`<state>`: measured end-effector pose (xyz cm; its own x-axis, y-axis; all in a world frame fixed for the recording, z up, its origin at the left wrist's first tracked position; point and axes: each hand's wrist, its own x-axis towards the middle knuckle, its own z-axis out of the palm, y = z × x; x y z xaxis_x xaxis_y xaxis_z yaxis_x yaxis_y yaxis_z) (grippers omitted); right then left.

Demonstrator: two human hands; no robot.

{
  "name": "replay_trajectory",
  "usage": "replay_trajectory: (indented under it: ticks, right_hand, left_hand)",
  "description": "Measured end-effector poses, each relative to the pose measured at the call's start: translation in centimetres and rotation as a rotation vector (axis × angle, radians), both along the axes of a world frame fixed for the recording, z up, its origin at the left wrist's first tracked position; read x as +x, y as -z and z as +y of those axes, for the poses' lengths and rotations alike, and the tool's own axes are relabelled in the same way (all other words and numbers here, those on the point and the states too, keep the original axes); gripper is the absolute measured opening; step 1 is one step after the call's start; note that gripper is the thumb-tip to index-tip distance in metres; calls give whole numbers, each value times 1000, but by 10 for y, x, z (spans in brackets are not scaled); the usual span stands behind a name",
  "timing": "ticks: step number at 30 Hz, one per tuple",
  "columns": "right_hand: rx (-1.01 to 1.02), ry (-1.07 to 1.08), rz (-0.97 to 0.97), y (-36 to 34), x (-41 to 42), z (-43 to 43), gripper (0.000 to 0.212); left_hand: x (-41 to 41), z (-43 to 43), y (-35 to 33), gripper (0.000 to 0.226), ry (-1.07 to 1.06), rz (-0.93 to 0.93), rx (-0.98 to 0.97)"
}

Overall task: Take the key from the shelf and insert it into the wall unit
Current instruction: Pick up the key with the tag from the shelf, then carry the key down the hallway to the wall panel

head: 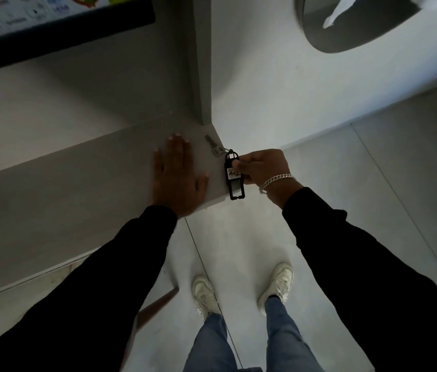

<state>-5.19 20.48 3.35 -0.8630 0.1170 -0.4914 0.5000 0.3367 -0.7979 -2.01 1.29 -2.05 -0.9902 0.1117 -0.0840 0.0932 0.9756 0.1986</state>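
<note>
A small metal key (pixel 211 144) lies on the grey shelf (pixel 77 183) near its right end, joined by a ring to a black tag (pixel 234 176) with a white label. My right hand (pixel 261 166) pinches the tag at the shelf's edge, and the tag hangs partly over the edge. My left hand (pixel 178 173) rests flat on the shelf with fingers spread, just left of the key. The wall unit is not recognisable in this view.
A grey upright panel (pixel 201 63) rises from the shelf's right end, next to a white wall (pixel 279 89). A dark board with coloured papers (pixel 24 20) sits at the top left. A dark round object (pixel 359 22) is mounted upper right. Below are tiled floor and my shoes.
</note>
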Motion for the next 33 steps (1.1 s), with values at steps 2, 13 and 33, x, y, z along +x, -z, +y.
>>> replay_trajectory:
  ticks: [2, 13, 33]
  right_hand:
    - [-168, 50, -63, -5, 5, 13, 16]
    - [-583, 238, -130, -46, 37, 192, 2]
    - [-700, 775, 69, -90, 21, 536, 6]
  left_hand:
    - [11, 25, -3, 85, 90, -16, 9]
    - [38, 173, -29, 84, 63, -48, 320]
    - [-114, 567, -100, 70, 660, 104, 686]
